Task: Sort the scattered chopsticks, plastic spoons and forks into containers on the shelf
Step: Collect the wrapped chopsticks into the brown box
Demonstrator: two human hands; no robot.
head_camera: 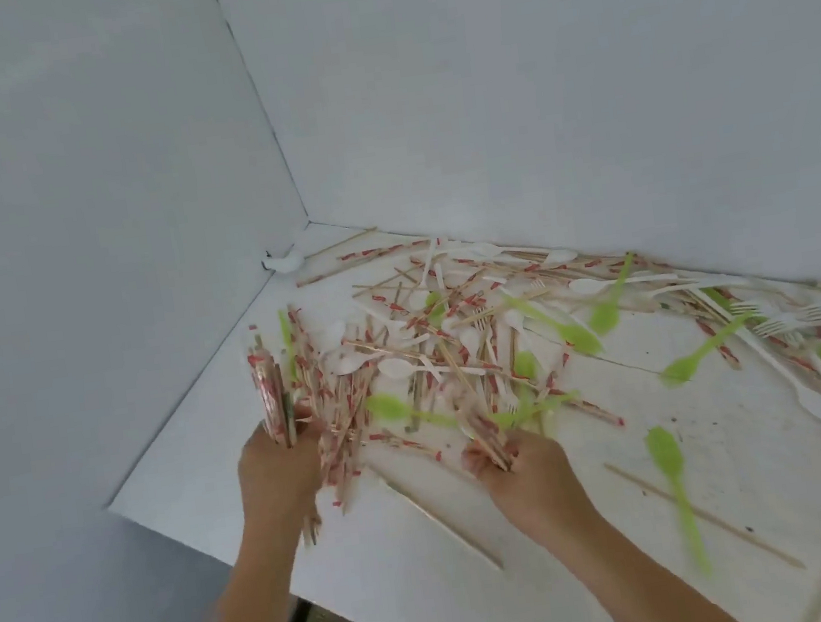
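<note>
Chopsticks point(402, 343) scattered w/ spoons | L hand point(275, 469) fingers grip wrapped bundle point(271, 395) | R hand point(527, 477) fingers clutch few

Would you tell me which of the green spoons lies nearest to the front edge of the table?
The green spoon lying alone right of the right hand, bowl pointing away; the other green ones sit farther back in the pile.

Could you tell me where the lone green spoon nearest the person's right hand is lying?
In the head view, the green spoon lies on the white surface, right of the right hand, crossing a bare wooden chopstick.
</note>
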